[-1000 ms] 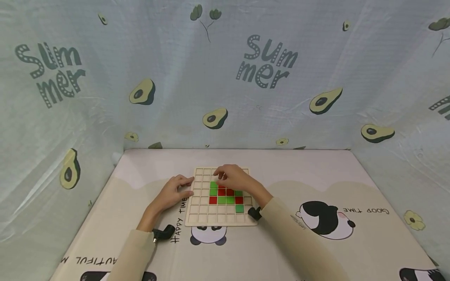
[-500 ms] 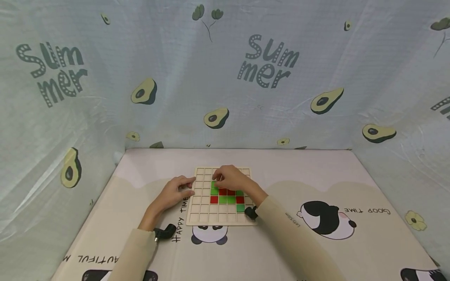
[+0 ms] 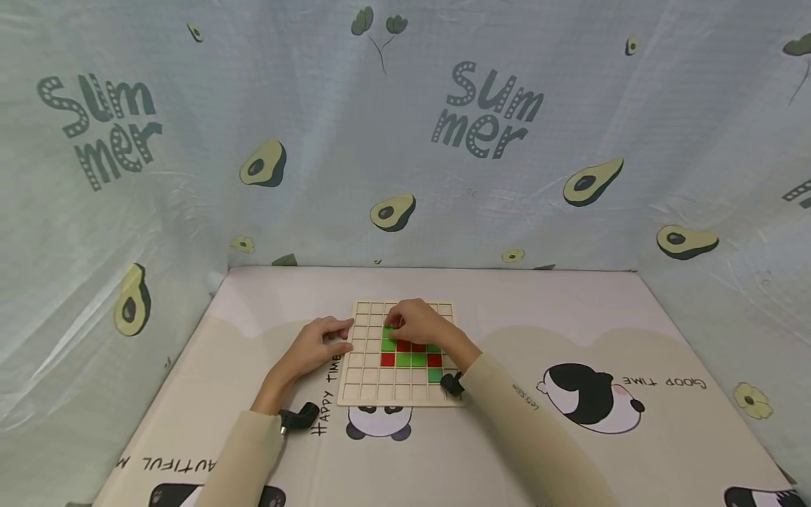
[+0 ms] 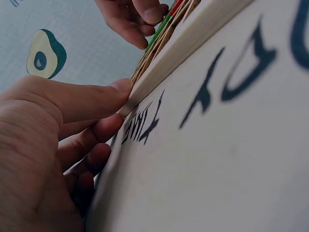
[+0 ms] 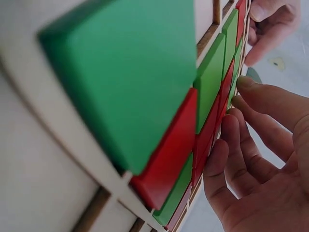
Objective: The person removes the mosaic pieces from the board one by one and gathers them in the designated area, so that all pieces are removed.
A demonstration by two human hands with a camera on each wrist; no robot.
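Note:
A square wooden grid board (image 3: 367, 377) lies on the table with red and green square tiles in some of its cells. My left hand (image 3: 317, 345) rests at the board's left edge, thumb and index finger spread apart. In the left wrist view its thumb (image 4: 96, 101) touches the board's rim. Over the upper middle of the grid, my right hand (image 3: 418, 322) has its thumb and index finger at a green tile (image 3: 387, 331). The right wrist view shows those fingertips pinching at the tile's edges, partly hiding it. A large green tile (image 5: 125, 82) fills the near part of that view.
The tabletop (image 3: 494, 451) has a printed cover with cartoon animals and lettering. Patterned sheeting (image 3: 317, 105) walls in the back and both sides. A dark wrist camera (image 3: 299, 419) is strapped to the left wrist, another (image 3: 452, 384) to the right.
The right hand has shifted slightly left, its fingertips staying about the green tile. The left hand keeps its place at the board's edge. The head view has drifted a little.

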